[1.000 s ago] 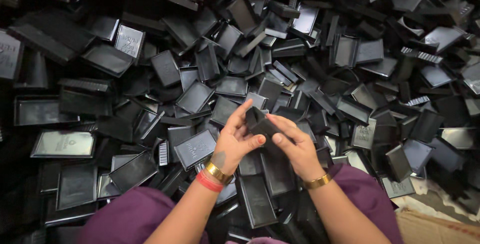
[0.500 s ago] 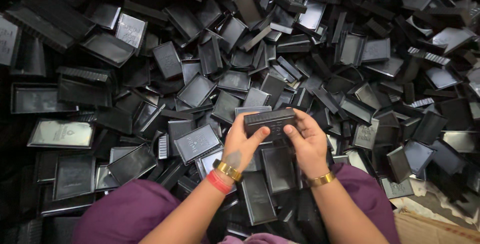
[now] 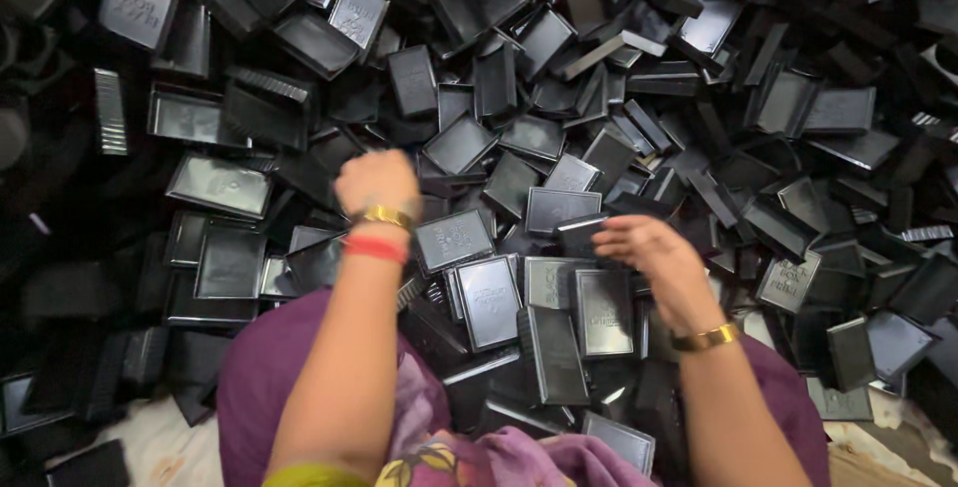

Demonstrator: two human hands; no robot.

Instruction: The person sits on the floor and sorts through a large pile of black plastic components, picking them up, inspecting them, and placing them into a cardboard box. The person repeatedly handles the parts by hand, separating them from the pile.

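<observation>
While I sit amid a heap of black plastic trays covering the floor, left hand raised in a fist, contents unclear, right hand loosely spread over a small black tray, purple cloth across my knees

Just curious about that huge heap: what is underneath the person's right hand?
Under the right hand lie more flat black plastic trays, overlapping, some rim up. A dark piece sits at its fingertips. Anything deeper is covered.
</observation>
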